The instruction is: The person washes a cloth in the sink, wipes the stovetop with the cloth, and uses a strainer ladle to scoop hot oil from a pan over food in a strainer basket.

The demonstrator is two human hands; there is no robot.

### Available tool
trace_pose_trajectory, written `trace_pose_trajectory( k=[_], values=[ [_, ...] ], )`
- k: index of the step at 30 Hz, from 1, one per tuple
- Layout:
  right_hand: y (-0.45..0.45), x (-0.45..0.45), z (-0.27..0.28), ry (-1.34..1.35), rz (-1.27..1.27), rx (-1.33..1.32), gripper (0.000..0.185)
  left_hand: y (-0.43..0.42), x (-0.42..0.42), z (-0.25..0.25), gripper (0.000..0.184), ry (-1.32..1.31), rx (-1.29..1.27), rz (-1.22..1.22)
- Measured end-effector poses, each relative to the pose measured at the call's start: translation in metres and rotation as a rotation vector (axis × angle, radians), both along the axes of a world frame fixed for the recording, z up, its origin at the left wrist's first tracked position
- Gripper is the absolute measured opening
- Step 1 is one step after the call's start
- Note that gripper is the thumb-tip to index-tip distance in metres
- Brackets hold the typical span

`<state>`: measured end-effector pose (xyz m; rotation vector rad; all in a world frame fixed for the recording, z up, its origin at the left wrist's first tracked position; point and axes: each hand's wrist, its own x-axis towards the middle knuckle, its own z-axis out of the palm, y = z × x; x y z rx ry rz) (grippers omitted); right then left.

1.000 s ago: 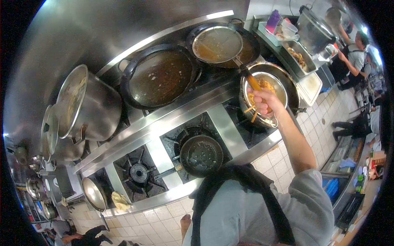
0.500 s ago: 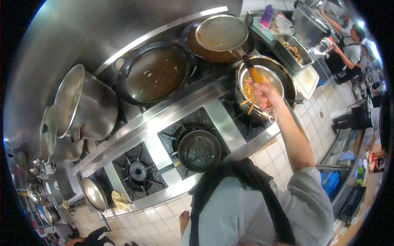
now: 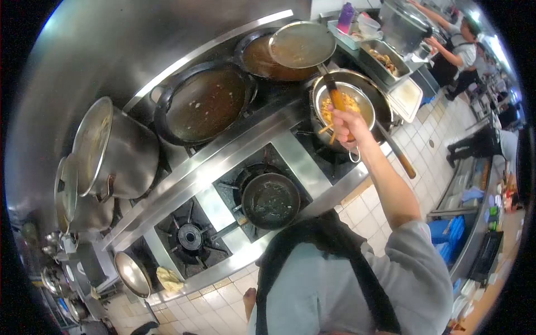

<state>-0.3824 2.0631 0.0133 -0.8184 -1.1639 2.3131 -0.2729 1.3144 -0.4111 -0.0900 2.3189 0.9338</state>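
My right hand is closed around the wooden handle of a round mesh skimmer, whose flat disc is over the edge of the rear wok. Below the handle, a round metal strainer or bowl holds yellowish fried food and sits over a large pan. Two thin chopstick-like sticks poke out beside my fingers; whether I grip them is unclear. My left hand hangs low by my body, away from the stove, its fingers mostly hidden.
A wide wok of brown liquid and a large stockpot stand at the back. A dark frying pan rests on a front burner. Another pan and a cloth lie left. A food tray and a co-worker are right.
The view has shifted slightly, moving the stove leftward in the picture. The skimmer disc has moved a little right relative to the woks. A wooden-tipped handle beyond my right arm now shows.
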Motion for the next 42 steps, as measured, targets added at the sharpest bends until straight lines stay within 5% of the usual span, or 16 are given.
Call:
trace_pose_trajectory(
  k=[2,5,19,28,42],
  values=[
    [-0.007,0.008,0.003,0.036,-0.008,-0.015,0.030,-0.016,-0.011,-0.014,0.036,0.079,0.070,0.038],
    [-0.021,0.028,0.005,0.075,-0.062,-0.009,0.032,-0.030,-0.040,-0.011,0.034,-0.107,0.040,-0.226],
    [-0.103,0.149,0.006,-0.417,-0.387,0.482,0.035,-0.022,-0.128,0.018,0.033,-0.150,-0.034,-0.425],
    [-0.116,0.171,-0.021,-0.753,-0.356,0.824,0.037,-0.036,-0.142,0.028,0.033,-0.172,-0.055,-0.471],
    [-0.112,0.167,-0.075,-0.719,-0.448,1.019,0.041,-0.039,-0.143,0.041,0.032,-0.163,-0.073,-0.473]
  ],
)
